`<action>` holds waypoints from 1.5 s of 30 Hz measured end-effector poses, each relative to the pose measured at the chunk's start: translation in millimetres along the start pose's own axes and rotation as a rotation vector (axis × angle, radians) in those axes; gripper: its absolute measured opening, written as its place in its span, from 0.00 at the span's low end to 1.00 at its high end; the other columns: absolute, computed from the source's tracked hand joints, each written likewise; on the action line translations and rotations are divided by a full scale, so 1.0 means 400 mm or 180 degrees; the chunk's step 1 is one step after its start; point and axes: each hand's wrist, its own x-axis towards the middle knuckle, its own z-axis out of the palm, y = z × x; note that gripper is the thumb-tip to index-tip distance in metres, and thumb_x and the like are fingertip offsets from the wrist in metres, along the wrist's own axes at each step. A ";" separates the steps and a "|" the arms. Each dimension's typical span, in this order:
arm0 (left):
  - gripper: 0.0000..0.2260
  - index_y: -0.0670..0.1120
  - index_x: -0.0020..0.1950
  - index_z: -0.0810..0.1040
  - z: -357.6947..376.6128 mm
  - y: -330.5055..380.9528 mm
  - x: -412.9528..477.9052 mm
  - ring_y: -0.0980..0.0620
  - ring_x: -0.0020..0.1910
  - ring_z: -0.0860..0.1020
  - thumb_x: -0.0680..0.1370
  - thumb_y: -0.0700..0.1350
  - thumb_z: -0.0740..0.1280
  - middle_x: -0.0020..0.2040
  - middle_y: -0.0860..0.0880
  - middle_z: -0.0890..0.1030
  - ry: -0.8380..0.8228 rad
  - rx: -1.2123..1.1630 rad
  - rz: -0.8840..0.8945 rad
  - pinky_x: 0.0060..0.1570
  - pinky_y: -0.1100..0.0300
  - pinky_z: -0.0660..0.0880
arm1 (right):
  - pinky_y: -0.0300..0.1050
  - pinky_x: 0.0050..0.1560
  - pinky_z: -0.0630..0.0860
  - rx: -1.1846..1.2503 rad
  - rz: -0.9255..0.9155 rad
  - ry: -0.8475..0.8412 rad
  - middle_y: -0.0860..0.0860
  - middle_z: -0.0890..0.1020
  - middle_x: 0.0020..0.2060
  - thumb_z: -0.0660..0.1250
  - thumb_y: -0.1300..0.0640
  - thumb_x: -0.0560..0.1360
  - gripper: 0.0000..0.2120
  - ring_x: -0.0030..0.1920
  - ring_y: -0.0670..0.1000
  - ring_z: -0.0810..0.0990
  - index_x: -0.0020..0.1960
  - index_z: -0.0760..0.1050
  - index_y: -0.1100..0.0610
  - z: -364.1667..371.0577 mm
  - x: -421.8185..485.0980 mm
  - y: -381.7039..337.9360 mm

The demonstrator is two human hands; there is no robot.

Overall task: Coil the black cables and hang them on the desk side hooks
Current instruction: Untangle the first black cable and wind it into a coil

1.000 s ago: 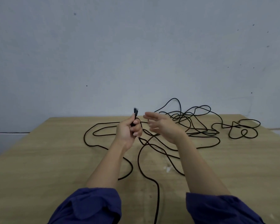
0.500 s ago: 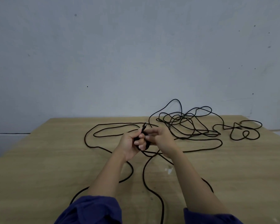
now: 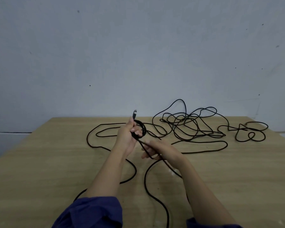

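1. Mostly the black cable (image 3: 145, 178) lies loose on the wooden table (image 3: 39, 162), in long bends near the person and in a messy heap of loops (image 3: 186, 127) at the far right side.
2. One end is wound into a small coil (image 3: 142, 129), held up a little above the table near the middle.
3. A plug (image 3: 135, 113) sticks up out of the top of that coil.
4. The left hand (image 3: 127, 138) holds the small coil, with its fingers curled round the loops.
5. From the coil one strand (image 3: 144, 146) runs down and to the right, into the right hand (image 3: 161, 150).
6. The right hand is lower and nearer, just beside the left one, and its fingers are bent round that strand.
7. Past the right hand the strand drops to the table and bends toward the near edge.
8. Both arms are bare up to the dark blue sleeves (image 3: 92, 213) at the bottom.
9. Behind the table stands a plain grey wall (image 3: 138, 46) with a few small dark spots.
10. I cannot tell if the heap is one cable or more.
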 end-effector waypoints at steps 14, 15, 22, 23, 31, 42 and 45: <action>0.16 0.47 0.36 0.63 -0.042 0.118 0.033 0.57 0.23 0.64 0.83 0.49 0.51 0.19 0.55 0.63 0.0420 -0.0406 0.0675 0.33 0.64 0.63 | 0.45 0.46 0.71 -0.2693 0.1043 0.2363 0.60 0.80 0.46 0.60 0.65 0.75 0.09 0.49 0.59 0.76 0.53 0.76 0.67 -0.229 0.034 0.103; 0.16 0.47 0.36 0.63 -0.039 0.102 0.030 0.57 0.25 0.63 0.83 0.49 0.51 0.20 0.55 0.63 0.0428 -0.0304 0.0662 0.34 0.65 0.63 | 0.48 0.53 0.68 -0.2488 0.0778 0.3024 0.63 0.80 0.48 0.59 0.66 0.76 0.09 0.53 0.62 0.75 0.53 0.75 0.67 -0.240 0.033 0.107; 0.15 0.46 0.37 0.64 -0.024 0.027 0.010 0.60 0.22 0.66 0.83 0.47 0.51 0.21 0.56 0.65 0.0501 -0.0123 0.0825 0.36 0.65 0.64 | 0.48 0.61 0.66 -0.2182 0.1313 0.1104 0.57 0.74 0.61 0.74 0.53 0.69 0.28 0.65 0.58 0.69 0.64 0.72 0.62 -0.264 -0.003 -0.007; 0.15 0.46 0.37 0.64 -0.024 0.023 0.008 0.59 0.23 0.65 0.83 0.47 0.51 0.21 0.56 0.65 0.0504 -0.0123 0.0824 0.36 0.65 0.64 | 0.47 0.58 0.68 -0.2270 0.1468 0.0598 0.54 0.75 0.60 0.75 0.53 0.68 0.27 0.65 0.56 0.69 0.64 0.73 0.60 -0.255 -0.018 -0.035; 0.15 0.43 0.37 0.66 -0.011 -0.026 -0.014 0.58 0.23 0.64 0.82 0.47 0.52 0.22 0.55 0.62 -0.0226 0.0177 0.0182 0.28 0.68 0.65 | 0.49 0.66 0.70 -0.0412 -0.0693 0.0819 0.55 0.80 0.57 0.64 0.60 0.77 0.14 0.58 0.49 0.77 0.61 0.75 0.60 -0.066 0.033 -0.081; 0.15 0.40 0.39 0.69 -0.036 -0.038 -0.040 0.55 0.25 0.67 0.82 0.45 0.53 0.23 0.52 0.65 -0.0491 0.0851 -0.0449 0.32 0.63 0.66 | 0.35 0.39 0.76 0.0307 -0.0764 0.0854 0.49 0.81 0.33 0.60 0.69 0.77 0.11 0.34 0.42 0.80 0.46 0.79 0.59 0.007 0.057 0.018; 0.15 0.38 0.41 0.72 -0.019 -0.050 -0.044 0.54 0.30 0.67 0.82 0.42 0.52 0.25 0.51 0.68 -0.0474 0.0658 -0.0427 0.34 0.63 0.67 | 0.41 0.43 0.76 0.0440 -0.0688 0.1478 0.51 0.81 0.35 0.60 0.67 0.77 0.13 0.38 0.45 0.79 0.43 0.79 0.54 0.039 0.066 0.029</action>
